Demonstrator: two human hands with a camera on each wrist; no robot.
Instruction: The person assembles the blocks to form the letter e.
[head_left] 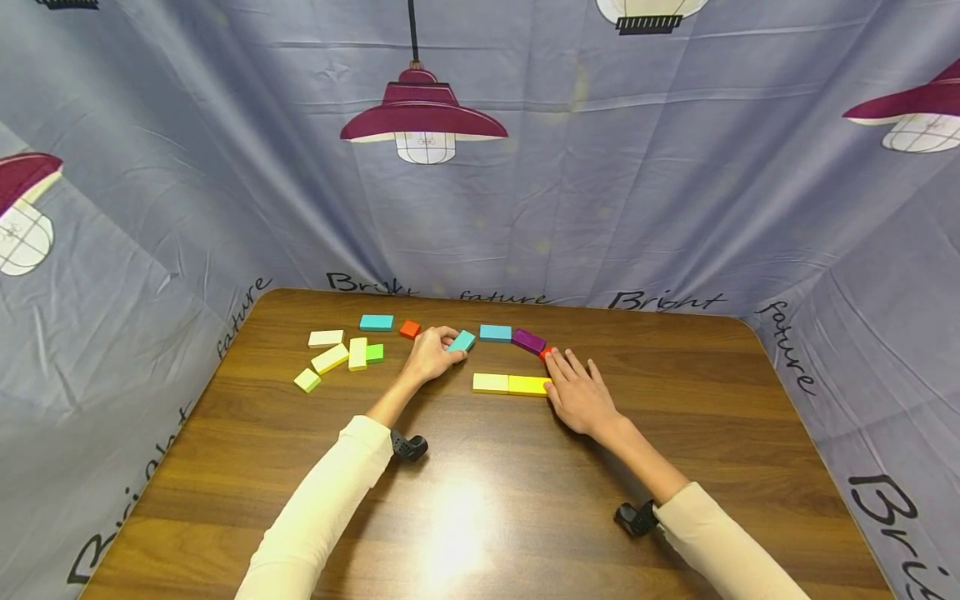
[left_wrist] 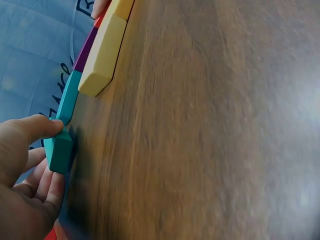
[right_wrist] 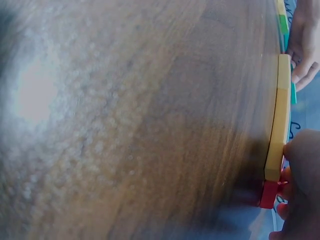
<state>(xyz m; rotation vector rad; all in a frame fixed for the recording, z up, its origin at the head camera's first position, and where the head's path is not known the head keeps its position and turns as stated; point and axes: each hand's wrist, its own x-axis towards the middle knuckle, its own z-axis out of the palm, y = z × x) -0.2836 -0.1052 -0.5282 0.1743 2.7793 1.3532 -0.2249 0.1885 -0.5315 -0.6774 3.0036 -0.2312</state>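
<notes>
My left hand (head_left: pixel 435 354) pinches a teal block (head_left: pixel 461 342) between thumb and fingers; in the left wrist view the block (left_wrist: pixel 60 150) is tilted, close to a blue block. That blue block (head_left: pixel 495 333) lies flat, followed by a purple block (head_left: pixel 528 340) and a red block (head_left: pixel 547 353) partly covered by my right fingertips. Nearer me, a pale yellow block (head_left: pixel 491 383) and a deeper yellow block (head_left: pixel 528 385) lie end to end. My right hand (head_left: pixel 581 396) rests with fingers extended at their right end. The right wrist view shows a red block (right_wrist: pixel 269 194) there.
Left of my left hand lie a blue block (head_left: pixel 377 322), a red block (head_left: pixel 410 329), a green block (head_left: pixel 375 353) and several pale yellow ones, including one upper-left (head_left: pixel 326 339). A printed curtain (head_left: pixel 555 208) hangs behind the wooden table (head_left: pixel 525 500).
</notes>
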